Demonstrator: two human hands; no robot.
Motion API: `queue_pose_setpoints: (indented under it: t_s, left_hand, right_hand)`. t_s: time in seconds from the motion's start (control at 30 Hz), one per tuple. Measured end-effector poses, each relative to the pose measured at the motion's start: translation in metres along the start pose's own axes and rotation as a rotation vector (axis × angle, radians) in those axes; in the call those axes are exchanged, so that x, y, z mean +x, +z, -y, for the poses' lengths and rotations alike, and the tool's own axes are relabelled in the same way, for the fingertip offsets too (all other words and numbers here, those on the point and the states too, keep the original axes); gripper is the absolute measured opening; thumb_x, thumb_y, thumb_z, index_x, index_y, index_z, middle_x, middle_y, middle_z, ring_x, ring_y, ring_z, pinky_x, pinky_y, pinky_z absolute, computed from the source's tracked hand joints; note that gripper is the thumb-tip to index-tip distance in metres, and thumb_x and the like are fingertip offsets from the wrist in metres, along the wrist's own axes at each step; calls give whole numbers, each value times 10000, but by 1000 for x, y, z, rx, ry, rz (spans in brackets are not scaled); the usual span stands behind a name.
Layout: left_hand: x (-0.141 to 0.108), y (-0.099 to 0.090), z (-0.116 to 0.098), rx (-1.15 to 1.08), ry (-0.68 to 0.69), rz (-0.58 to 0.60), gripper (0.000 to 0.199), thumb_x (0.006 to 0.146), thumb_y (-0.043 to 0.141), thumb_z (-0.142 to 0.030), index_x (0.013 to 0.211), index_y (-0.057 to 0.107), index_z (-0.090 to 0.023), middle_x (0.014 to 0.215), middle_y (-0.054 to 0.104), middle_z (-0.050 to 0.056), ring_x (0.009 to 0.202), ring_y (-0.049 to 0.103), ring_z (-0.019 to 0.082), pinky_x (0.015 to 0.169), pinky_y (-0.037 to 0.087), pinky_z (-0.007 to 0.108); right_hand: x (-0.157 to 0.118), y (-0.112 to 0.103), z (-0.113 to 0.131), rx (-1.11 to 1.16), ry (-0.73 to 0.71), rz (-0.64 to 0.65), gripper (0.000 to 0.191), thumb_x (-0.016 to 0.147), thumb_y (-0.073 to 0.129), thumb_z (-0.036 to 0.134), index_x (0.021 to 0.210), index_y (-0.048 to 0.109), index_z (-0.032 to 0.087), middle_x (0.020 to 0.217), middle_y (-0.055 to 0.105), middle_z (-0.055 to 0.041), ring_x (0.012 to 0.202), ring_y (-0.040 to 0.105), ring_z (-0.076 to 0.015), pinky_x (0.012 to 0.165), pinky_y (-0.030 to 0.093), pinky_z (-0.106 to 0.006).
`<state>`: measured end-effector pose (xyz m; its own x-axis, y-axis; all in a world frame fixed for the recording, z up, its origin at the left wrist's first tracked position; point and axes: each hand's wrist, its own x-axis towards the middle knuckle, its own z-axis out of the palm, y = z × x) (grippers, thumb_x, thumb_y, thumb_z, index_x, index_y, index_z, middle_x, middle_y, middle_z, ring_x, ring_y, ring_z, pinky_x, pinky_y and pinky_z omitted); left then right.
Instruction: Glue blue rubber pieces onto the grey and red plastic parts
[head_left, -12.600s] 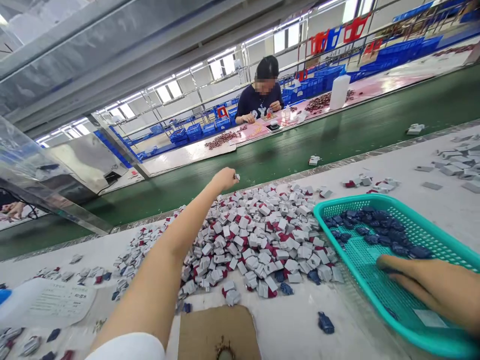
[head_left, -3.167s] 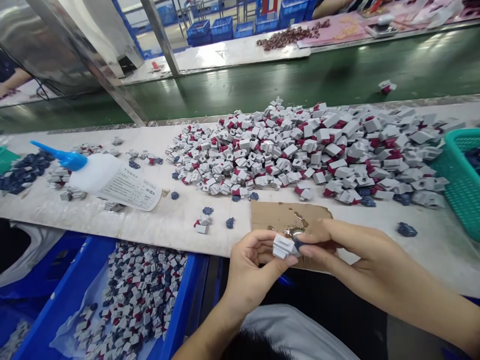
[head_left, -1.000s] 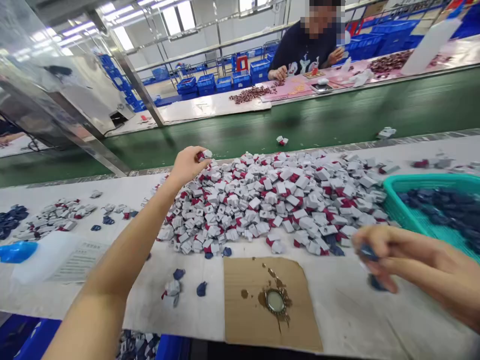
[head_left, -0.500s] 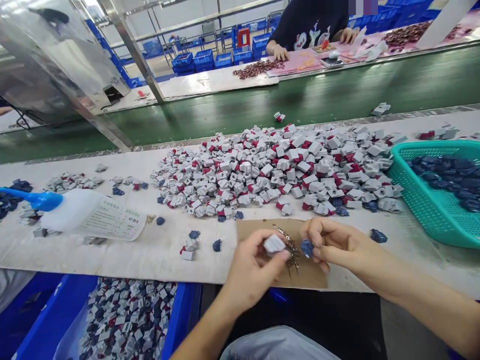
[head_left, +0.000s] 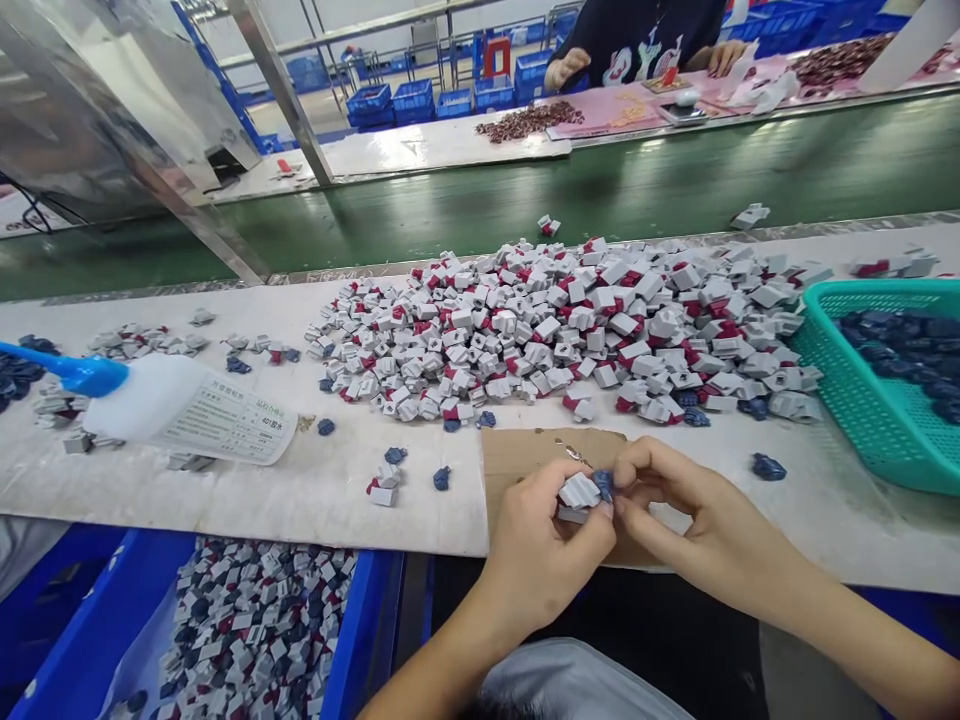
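Observation:
Between thumb and fingers, my left hand [head_left: 551, 540] grips a light grey plastic piece [head_left: 579, 492] with a dark red part. My right hand [head_left: 675, 500] pinches a small dark blue plastic piece [head_left: 603, 485] against the grey one's right end. Whether the two are joined I cannot tell. Both hands are over a brown cardboard sheet [head_left: 502, 460]; small metal bits [head_left: 574, 453] on it are partly hidden behind my fingers. Behind lies a big heap of grey and dark red pieces [head_left: 540, 340]. A loose blue piece [head_left: 768, 467] rests right of my right hand.
A white glue bottle [head_left: 217, 410] with a blue nozzle lies at left. A green basket [head_left: 847, 400] of blue pieces stands at right. Below the table's left edge is a blue crate [head_left: 360, 610] of pieces. A co-worker [head_left: 637, 50] sits beyond the green conveyor belt [head_left: 465, 215].
My hands have come together, bringing the blue piece from a gap away up to the grey piece. The grey piece has turned. The co-worker's hand has lifted from the pink surface.

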<state>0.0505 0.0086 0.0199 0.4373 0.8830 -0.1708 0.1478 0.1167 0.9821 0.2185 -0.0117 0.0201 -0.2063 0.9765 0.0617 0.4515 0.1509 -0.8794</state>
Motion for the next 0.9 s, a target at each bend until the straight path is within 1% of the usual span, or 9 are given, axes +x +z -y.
queue_pose_setpoints:
  t_s: [0.13, 0.27, 0.37, 0.43, 0.53, 0.63, 0.77, 0.83, 0.9]
  left_hand:
    - [0, -2, -3, -7, 17, 3, 47, 808, 554, -177, 854, 560, -173, 731, 515, -28, 650, 439, 97, 578, 353, 206]
    - [1, -7, -5, -17, 9, 26, 26, 805, 551, -169, 827, 540, -177, 707, 492, -35, 627, 418, 95, 560, 335, 210]
    - [2, -10, -5, -34, 3, 68, 60, 826, 569, -227, 819, 528, -185, 687, 476, -37, 595, 404, 96, 536, 321, 218]
    - [2, -12, -6, -33, 20, 79, 116, 848, 575, -295, 832, 543, -185, 699, 491, -26, 613, 429, 109, 561, 344, 229]
    - [4, -12, -6, -5, 60, 74, 164, 886, 539, -335, 850, 571, -179, 753, 545, 3, 697, 495, 139, 651, 393, 251]
    - [5, -12, -5, -33, 41, 104, 184, 906, 516, -349, 871, 567, -177, 762, 560, 11, 712, 512, 144, 671, 403, 258]
    - [3, -15, 3, -180, -59, 140, 211, 899, 531, -376, 981, 562, -184, 766, 536, -6, 622, 435, 100, 575, 358, 225]
    - [1, -19, 8, -347, -116, 137, 219, 874, 535, -356, 1024, 549, -197, 809, 540, -4, 591, 392, 84, 498, 308, 197]
    - [-2, -23, 12, -526, -158, 105, 230, 828, 551, -329, 1023, 529, -208, 844, 543, -2, 584, 375, 80, 440, 262, 172]
  right_hand:
    - [-1, 0, -1, -1, -30, 25, 97, 965, 454, 276, 882, 466, 227, 753, 517, 23, 678, 557, -91, 589, 484, -167]
    - [1, -1, 1, 67, 4, 52, 197, 982, 457, 351, 855, 499, 206, 725, 532, 12, 617, 548, -86, 550, 472, -171]
    - [5, -1, 3, 91, 62, 42, 272, 968, 484, 410, 806, 508, 193, 669, 535, 9, 565, 542, -87, 496, 449, -166]
    - [7, -1, 4, 103, 98, -2, 299, 933, 539, 452, 789, 509, 192, 657, 555, 4, 567, 563, -97, 483, 458, -164]
    - [9, -1, 5, 144, 129, -71, 298, 884, 600, 489, 905, 578, 192, 757, 638, -33, 654, 635, -134, 541, 530, -186]
    - [9, -2, 7, 153, 139, -59, 298, 887, 601, 479, 970, 648, 196, 845, 680, -56, 687, 663, -142, 575, 558, -190]
    - [6, -1, 9, 176, 125, -104, 258, 886, 616, 453, 891, 651, 198, 890, 661, -60, 689, 650, -137, 546, 553, -185]
    - [3, 0, 7, 258, 165, -88, 280, 909, 583, 461, 868, 624, 187, 912, 644, -65, 613, 621, -117, 494, 539, -196]
    - [0, 0, 4, 338, 238, -52, 312, 916, 570, 482, 865, 603, 177, 869, 639, -59, 528, 586, -96, 454, 513, -198]
